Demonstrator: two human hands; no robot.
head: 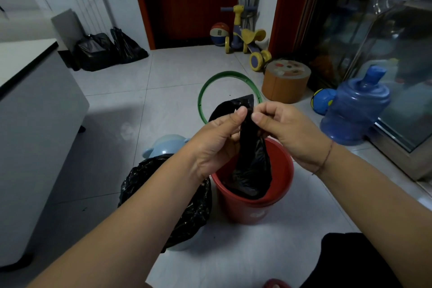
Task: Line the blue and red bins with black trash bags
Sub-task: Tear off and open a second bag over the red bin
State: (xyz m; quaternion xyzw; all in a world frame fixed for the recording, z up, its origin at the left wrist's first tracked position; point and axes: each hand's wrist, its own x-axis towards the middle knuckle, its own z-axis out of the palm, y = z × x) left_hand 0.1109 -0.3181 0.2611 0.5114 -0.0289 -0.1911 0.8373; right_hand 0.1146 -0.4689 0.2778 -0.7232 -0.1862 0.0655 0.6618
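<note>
A red bin (278, 196) stands on the floor tiles in the middle of the view. A black trash bag (253, 166) hangs into it, its lower part bunched inside and its top held above the rim. My left hand (215, 138) and my right hand (282, 128) both pinch the bag's top edge, thumbs close together. To the left, the pale blue bin (163, 145) wears a black bag (194, 208) folded over its rim; my left forearm crosses over it.
A green ring (203, 91) lies on the floor behind the red bin. A blue water jug (353, 112), a blue ball (323, 100) and an orange stool (285, 82) stand to the right. A white cabinet (35, 124) fills the left; full black bags (105, 49) and a toy scooter (247, 37) sit at the back.
</note>
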